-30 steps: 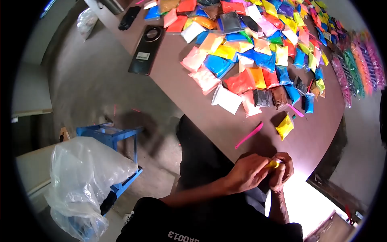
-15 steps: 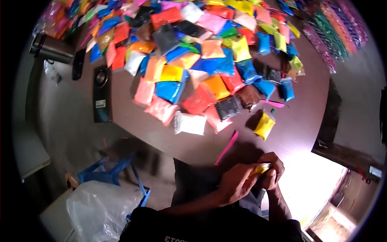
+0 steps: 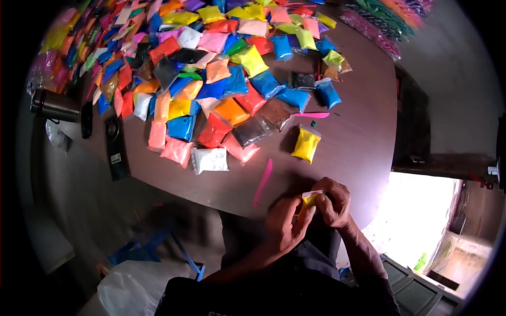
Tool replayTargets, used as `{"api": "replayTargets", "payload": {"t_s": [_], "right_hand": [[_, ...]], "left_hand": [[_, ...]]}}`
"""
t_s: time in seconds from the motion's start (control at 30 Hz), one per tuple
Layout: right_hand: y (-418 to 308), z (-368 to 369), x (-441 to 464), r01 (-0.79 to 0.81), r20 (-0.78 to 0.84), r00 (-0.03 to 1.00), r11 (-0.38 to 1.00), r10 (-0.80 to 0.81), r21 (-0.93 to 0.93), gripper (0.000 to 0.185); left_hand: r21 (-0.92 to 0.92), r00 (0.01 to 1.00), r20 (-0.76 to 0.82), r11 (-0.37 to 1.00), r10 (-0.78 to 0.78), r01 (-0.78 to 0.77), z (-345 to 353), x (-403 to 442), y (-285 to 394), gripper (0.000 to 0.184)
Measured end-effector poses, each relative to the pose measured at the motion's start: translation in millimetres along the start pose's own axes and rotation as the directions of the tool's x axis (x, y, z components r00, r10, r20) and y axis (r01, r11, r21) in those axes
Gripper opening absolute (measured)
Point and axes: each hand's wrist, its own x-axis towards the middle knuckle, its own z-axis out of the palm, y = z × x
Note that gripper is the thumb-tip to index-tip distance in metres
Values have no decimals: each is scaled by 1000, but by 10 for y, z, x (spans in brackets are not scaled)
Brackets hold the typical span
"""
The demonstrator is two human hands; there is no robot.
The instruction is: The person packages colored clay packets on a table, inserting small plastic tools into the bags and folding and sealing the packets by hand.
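Close to my body at the table's near edge, both hands hold a small clear plastic bag of yellow material [image 3: 310,199]. My left hand [image 3: 284,225] is closed around its lower left side, thumb against the front. My right hand [image 3: 334,204] pinches the bag's upper right edge. Fingers cover much of the bag, and its clear top strip shows. Just beyond the hands lies another yellow bag [image 3: 306,144]. A pink plastic stick tool [image 3: 263,181] is left of my hands, and a second pink tool [image 3: 312,115] lies farther back.
Many small colored bags [image 3: 213,100] cover the brown table [image 3: 358,126]. A white bag [image 3: 210,159] lies near the front edge. At left are a metal tumbler [image 3: 55,105] and a black box [image 3: 116,147]. Patterned packets [image 3: 371,31] lie back right; a blue stool [image 3: 142,252] stands below left.
The view has shifted, so the table contents sit farther left and more of the pile shows. Both hands still grip the yellow bag, now tilted more upright with its top strip visible.
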Motion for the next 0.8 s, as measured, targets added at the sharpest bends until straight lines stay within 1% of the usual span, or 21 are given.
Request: {"api": "replayTargets", "payload": {"t_s": [0.03,0.1,0.23,0.27,0.33,0.4,0.5,0.57,0.63,0.7,0.77,0.8], "right_hand": [[3,1,-2,8,2,1000,1000,-8,9,19],[-19,2,1,7,-14,1000,1000,-7,10,18],[17,18,-16,27,-9,1000,1000,-27,-2,20],[18,22,-14,27,-7,1000,1000,-27,0,20],[4,15,-15,28,0,1000,1000,-28,0,21],[-25,8,-19,-9,12,1000,997,8,81,19],[-43,16,-4,4,11,1000,997,-5,80,20],[-14,19,-21,0,8,1000,997,-1,82,20],[27,29,-38,-4,17,1000,996,3,89,20],[50,38,-59,-16,-12,1000,997,17,71,22],[25,42,-65,5,-10,1000,999,-5,53,20],[45,43,-65,16,-22,1000,999,-15,44,18]], "left_hand": [[-5,1000,8,1000,7,-7,7,-3,-6,26],[-50,998,20,997,-61,61,2,-25,-12,26],[-73,999,11,996,-45,46,-20,-4,2,23],[-94,996,21,991,-90,91,-30,3,40,21],[-93,997,18,993,-74,75,-34,3,33,20],[-88,998,12,994,-60,61,-33,-10,24,20],[-65,1000,-28,998,0,-2,-11,-23,14,18],[-74,998,-38,996,-57,54,-14,-34,24,17],[-66,997,-65,997,-48,44,15,-33,20,17],[-48,997,-62,998,-49,46,36,-35,3,19],[-111,995,-62,991,-76,68,47,-17,33,23],[-110,995,-75,992,-70,62,69,-21,35,23]]}}
